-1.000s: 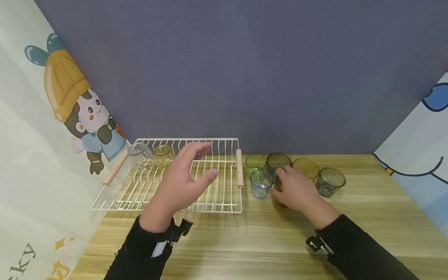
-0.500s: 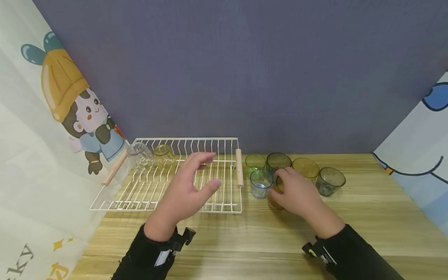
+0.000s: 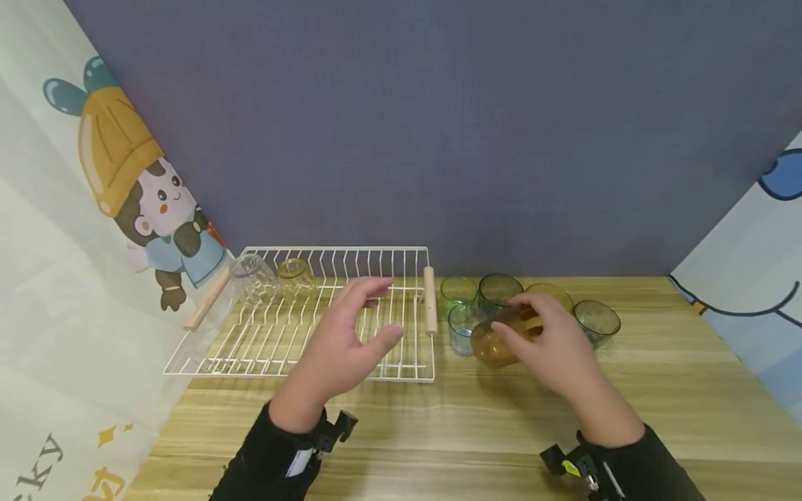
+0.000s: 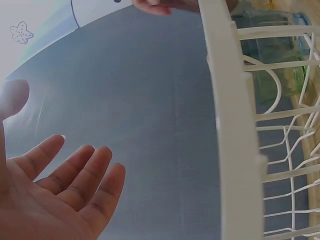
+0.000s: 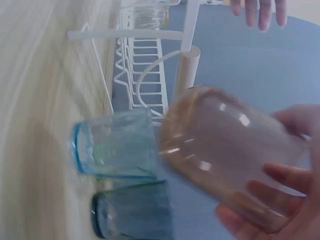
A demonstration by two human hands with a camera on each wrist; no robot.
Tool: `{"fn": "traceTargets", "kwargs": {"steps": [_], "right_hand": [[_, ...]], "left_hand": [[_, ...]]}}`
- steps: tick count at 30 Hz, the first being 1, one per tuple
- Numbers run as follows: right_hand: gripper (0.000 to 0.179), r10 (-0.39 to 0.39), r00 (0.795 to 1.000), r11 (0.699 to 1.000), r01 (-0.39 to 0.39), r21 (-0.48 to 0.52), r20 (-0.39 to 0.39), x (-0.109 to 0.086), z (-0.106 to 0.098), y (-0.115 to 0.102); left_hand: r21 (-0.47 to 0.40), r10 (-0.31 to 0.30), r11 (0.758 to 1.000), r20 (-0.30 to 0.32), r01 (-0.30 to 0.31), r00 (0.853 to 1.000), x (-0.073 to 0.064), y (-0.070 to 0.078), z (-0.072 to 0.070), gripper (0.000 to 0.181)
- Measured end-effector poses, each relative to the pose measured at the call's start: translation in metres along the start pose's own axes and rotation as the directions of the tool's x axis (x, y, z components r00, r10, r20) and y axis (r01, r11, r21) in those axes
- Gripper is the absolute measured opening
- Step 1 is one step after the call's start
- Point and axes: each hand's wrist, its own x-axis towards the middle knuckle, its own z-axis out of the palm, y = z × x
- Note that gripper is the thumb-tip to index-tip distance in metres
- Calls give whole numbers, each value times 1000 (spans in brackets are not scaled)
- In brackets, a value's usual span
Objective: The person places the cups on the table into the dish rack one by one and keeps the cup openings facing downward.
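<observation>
My right hand (image 3: pixel 560 348) grips an amber glass (image 3: pixel 495 346) near its rim and holds it tilted, base pointing left, above the wooden table. The right wrist view shows this amber glass (image 5: pixel 215 142) lying across the view with fingers around its mouth end. Just behind it in the head view stands a pale blue glass (image 3: pixel 462 328). My left hand (image 3: pixel 344 341) hovers over the white wire rack (image 3: pixel 401 379), fingers spread and thumb apart, holding nothing. Its palm and loosely bent fingers show in the left wrist view, left of the rack's rail (image 4: pixel 237 125).
A clear glass (image 3: pixel 252 280) and a yellow glass (image 3: pixel 296 280) rest upside down at the rack's left. Right of its wooden handle (image 3: pixel 429 299) stand green (image 3: pixel 457 291), dark grey (image 3: pixel 500 287), yellow (image 3: pixel 557 295) and smoky (image 3: pixel 598 320) glasses. A grey-blue panel (image 3: pixel 401 139) rises behind.
My right hand has lifted the amber glass from the table and tipped it sideways, moving slightly right. My left hand has drifted a little right and toward me, still spread.
</observation>
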Motion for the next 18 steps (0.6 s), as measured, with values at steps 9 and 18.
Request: {"fn": "traceTargets", "kwargs": {"steps": [9, 18], "right_hand": [[30, 97, 985, 749, 20, 662, -140, 0, -2, -8], [23, 8, 997, 591, 60, 805, -80, -5, 1, -26]], "left_hand": [[-127, 10, 992, -27, -13, 1000, 7, -2, 14, 68], [-241, -50, 969, 16, 53, 999, 9, 5, 29, 72]]}}
